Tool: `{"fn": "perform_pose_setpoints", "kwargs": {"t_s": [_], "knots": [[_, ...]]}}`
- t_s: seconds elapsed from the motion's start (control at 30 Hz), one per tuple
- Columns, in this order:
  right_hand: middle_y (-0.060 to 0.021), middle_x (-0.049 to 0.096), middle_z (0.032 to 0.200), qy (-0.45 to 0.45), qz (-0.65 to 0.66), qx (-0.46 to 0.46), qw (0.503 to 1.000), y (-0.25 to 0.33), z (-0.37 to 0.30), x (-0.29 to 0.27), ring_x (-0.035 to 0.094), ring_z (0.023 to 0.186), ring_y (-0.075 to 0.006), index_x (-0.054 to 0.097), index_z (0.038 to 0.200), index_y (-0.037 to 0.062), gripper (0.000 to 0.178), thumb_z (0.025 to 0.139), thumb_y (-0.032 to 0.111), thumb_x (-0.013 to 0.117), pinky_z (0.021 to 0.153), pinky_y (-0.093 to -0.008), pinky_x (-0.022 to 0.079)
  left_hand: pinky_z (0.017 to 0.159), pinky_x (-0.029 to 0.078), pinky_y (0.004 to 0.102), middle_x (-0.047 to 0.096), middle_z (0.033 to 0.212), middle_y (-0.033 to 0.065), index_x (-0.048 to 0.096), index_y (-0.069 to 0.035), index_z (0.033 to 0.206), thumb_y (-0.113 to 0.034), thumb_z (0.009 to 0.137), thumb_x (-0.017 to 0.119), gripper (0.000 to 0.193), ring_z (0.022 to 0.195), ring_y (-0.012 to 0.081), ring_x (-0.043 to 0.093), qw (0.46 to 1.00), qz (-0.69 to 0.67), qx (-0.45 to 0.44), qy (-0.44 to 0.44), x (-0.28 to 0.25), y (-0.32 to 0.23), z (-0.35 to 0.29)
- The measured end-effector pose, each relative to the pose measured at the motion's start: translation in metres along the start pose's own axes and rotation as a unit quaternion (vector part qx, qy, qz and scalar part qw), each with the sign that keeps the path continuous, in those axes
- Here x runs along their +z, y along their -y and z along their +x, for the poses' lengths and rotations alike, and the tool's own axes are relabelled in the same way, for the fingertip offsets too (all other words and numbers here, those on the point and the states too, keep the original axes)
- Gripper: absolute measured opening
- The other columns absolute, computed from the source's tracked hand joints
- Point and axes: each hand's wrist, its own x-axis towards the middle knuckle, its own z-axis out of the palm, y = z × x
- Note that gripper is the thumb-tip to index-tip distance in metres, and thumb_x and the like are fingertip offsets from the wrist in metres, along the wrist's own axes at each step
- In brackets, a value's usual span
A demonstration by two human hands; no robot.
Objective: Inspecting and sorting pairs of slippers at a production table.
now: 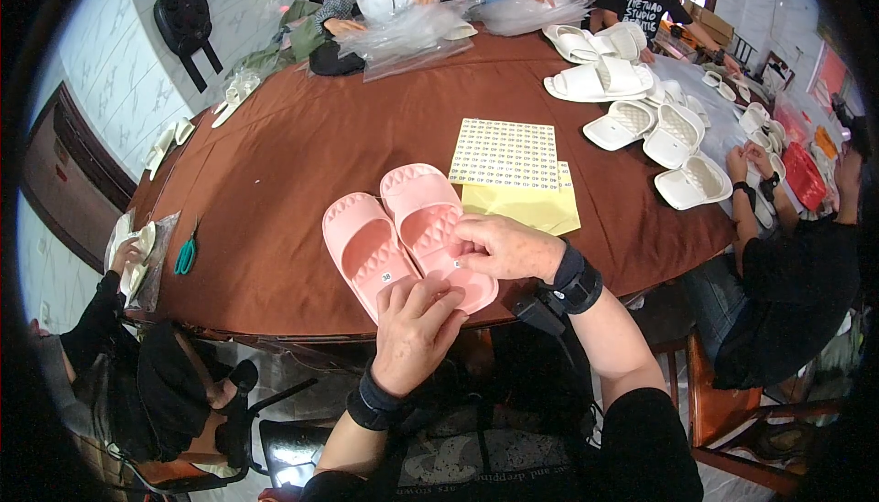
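Note:
A pair of pink slippers [355, 238] lies side by side on the brown-covered table in front of me, toes pointing away. My left hand [414, 330] is closed over their heel ends, fingers bent onto the soles. Above the right slipper, my right hand [511, 248] has its fingers drawn together at the insole. A small round white sticker [457, 264] shows just under those fingertips; whether they pinch anything is hidden. A similar sticker [385, 277] sits on the left slipper's insole. Beyond my right hand lies a sheet of round stickers [503, 152], over yellow backing paper [524, 207].
White slippers [612, 79] are heaped at the right of the table [275, 218]. Teal-handled scissors [186, 255] lie at the left. Across the table, people handle clear plastic bags [407, 35]. Other people sit at both sides, one holding a bagged white pair [137, 259].

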Motion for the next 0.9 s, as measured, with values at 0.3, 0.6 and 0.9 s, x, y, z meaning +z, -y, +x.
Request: {"fn": "perform_pose_setpoints", "kwargs": {"t_s": [0.3, 0.6, 0.9], "knots": [[-0.0122, 0.060, 0.087, -0.005, -0.030, -0.032, 0.999, -0.011, 0.002, 0.003, 0.062, 0.084, -0.0308, 0.059, 0.086, 0.0024, 0.007, 0.083, 0.007, 0.062, 0.075, -0.0390, 0.050, 0.091, 0.040, 0.0416, 0.062, 0.110, 0.0052, 0.070, -0.010, 0.106, -0.014, 0.075, 0.078, 0.032, 0.101, 0.0272, 0.056, 1.000, 0.000, 0.001, -0.002, 0.000, 0.000, 0.002], [-0.0133, 0.060, 0.096, -0.016, -0.066, -0.080, 0.994, -0.007, 0.000, 0.006, 0.059, 0.099, -0.0340, 0.061, 0.090, 0.0021, 0.010, 0.083, 0.009, 0.061, 0.087, -0.0415, 0.049, 0.091, 0.040, 0.0418, 0.062, 0.109, 0.0047, 0.070, -0.011, 0.104, -0.013, 0.075, 0.078, 0.030, 0.102, 0.0279, 0.056, 1.000, 0.005, 0.000, -0.003, -0.001, -0.004, 0.003], [-0.0126, 0.062, 0.103, 0.006, -0.089, -0.077, 0.993, -0.001, 0.001, 0.004, 0.059, 0.104, -0.0335, 0.063, 0.096, 0.0037, 0.013, 0.085, 0.010, 0.061, 0.090, -0.0423, 0.049, 0.090, 0.040, 0.0417, 0.062, 0.111, 0.0047, 0.069, -0.012, 0.105, -0.014, 0.076, 0.078, 0.031, 0.101, 0.0276, 0.056, 1.000, 0.009, 0.003, 0.004, -0.001, -0.001, 0.001]]}}
